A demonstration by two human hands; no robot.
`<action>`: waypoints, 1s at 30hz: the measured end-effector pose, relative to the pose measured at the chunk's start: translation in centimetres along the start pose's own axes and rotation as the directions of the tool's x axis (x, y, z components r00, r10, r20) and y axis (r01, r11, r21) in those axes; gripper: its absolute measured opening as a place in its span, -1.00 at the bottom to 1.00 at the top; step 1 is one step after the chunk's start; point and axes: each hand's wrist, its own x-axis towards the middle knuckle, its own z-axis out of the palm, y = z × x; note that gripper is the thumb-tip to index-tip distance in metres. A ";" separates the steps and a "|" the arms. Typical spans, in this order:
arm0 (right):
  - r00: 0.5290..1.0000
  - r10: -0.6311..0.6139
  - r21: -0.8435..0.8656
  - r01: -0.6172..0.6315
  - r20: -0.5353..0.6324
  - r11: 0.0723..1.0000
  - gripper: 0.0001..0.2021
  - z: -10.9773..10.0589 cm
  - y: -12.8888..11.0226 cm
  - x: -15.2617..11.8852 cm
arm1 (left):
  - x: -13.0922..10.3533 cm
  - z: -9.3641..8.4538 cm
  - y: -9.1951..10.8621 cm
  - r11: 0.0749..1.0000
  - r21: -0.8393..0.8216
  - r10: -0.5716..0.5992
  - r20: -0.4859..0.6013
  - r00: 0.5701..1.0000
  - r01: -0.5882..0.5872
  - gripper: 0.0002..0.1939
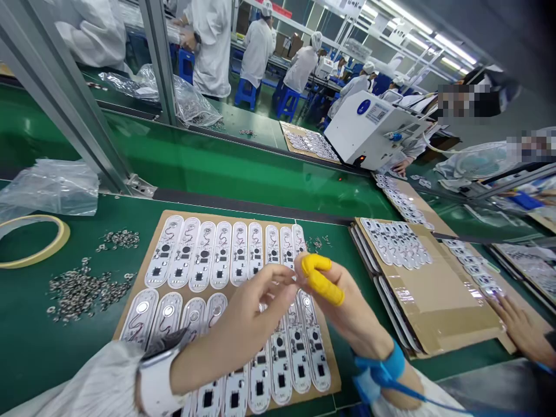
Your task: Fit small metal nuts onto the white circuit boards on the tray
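My left hand [254, 307] and my right hand [336, 292] meet at the fingertips above a cardboard sheet [333, 373]. The fingers of both are pinched together, and whatever lies between them is too small to make out. Yellow finger cots [322, 279] cover two fingers of my right hand, and a blue wrist strap [380, 370] with a cord circles that wrist. Beneath my hands, two rows of long rounded white circuit-board pieces [202, 255] lie on the sheet, with black chips and thin wires. My left forearm hides part of the lower row.
Small metal parts [84, 286] lie in piles at the left, near a tape roll [61, 246] and a plastic bag [52, 188]. Stacked cardboard trays [428, 289] stand at right, where another person's hand [519, 324] touches boards. A metal post [65, 87] rises at left; a white machine [369, 130] stands beyond.
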 end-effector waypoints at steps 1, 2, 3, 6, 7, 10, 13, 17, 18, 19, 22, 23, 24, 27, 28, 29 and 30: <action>1.000 0.010 0.104 -0.011 0.002 0.995 -0.66 0.5 0.0 -0.6 | 0.4 0.3 0.1 0.998 -0.055 0.043 -0.006 0.999 -0.044 -0.59; 1.000 0.027 0.203 -0.027 0.001 0.979 -0.71 0.9 0.1 -1.0 | 0.6 0.6 0.2 0.992 -0.095 0.085 -0.007 0.996 -0.085 -0.62; 0.999 0.047 0.285 -0.044 -0.003 0.957 -0.76 1.1 0.2 -1.2 | 0.7 0.7 0.3 0.986 -0.122 0.114 -0.005 0.993 -0.114 -0.65; 0.996 0.087 0.364 -0.069 -0.033 0.929 -0.77 1.2 0.7 -1.7 | 0.3 0.8 0.6 0.977 -0.157 0.147 0.009 0.989 -0.143 -0.67; 0.996 0.084 0.364 -0.063 -0.041 0.929 -0.78 1.2 0.9 -1.8 | 0.2 0.7 0.6 0.977 -0.160 0.147 0.019 0.989 -0.142 -0.68; 0.999 0.007 0.318 0.010 -0.052 0.948 -0.83 1.2 1.5 -2.1 | -0.1 0.5 0.6 0.976 -0.167 0.144 0.026 0.989 -0.138 -0.65; 0.993 -0.115 0.211 0.121 -0.041 0.970 -0.89 1.0 1.6 -2.4 | 0.2 0.5 0.3 0.970 -0.223 0.108 0.055 0.993 -0.094 -0.61; 0.955 -0.297 -0.058 0.298 0.027 0.953 -0.94 -0.1 0.7 -2.0 | 1.3 0.4 -0.2 0.924 -0.376 0.001 0.202 0.979 0.077 -0.61; 0.943 -0.329 -0.139 0.331 0.037 0.933 -0.96 -0.6 0.5 -1.5 | 1.6 0.4 -0.2 0.919 -0.380 -0.023 0.217 0.976 0.106 -0.61; 0.937 -0.347 -0.209 0.347 0.040 0.914 -0.97 -1.2 0.4 -0.9 | 2.0 0.4 -0.3 0.929 -0.351 -0.045 0.215 0.976 0.120 -0.59; 0.965 -0.261 -0.369 0.246 0.012 0.896 -0.88 -3.3 1.1 2.2 | 3.0 0.2 -1.0 0.999 0.029 -0.018 0.159 0.987 0.014 -0.51; 0.981 -0.191 -0.417 0.170 -0.009 0.893 -0.84 -4.1 1.6 3.4 | 3.3 0.2 -1.3 0.971 0.229 0.037 0.151 0.988 -0.071 -0.51; 0.990 -0.139 -0.452 0.112 -0.026 0.885 -0.82 -4.8 2.3 4.6 | 3.6 0.2 -1.8 0.892 0.424 0.100 0.161 0.982 -0.160 -0.53; 0.999 -0.038 -0.516 0.020 -0.025 0.856 -0.81 -6.3 4.4 7.4 | 4.5 0.5 -3.5 0.528 0.783 0.221 0.247 0.943 -0.329 -0.51; 1.000 -0.014 -0.531 0.005 -0.013 0.847 -0.82 -6.5 4.9 8.0 | 4.8 0.5 -4.0 0.426 0.836 0.233 0.269 0.935 -0.346 -0.48; 1.000 0.008 -0.545 -0.007 0.000 0.839 -0.82 -6.7 5.3 8.4 | 5.1 0.6 -4.5 0.344 0.868 0.243 0.287 0.927 -0.359 -0.45; 1.000 0.028 -0.557 -0.016 0.013 0.830 -0.82 -6.8 5.6 8.7 | 5.3 0.6 -4.8 0.282 0.885 0.251 0.304 0.919 -0.369 -0.42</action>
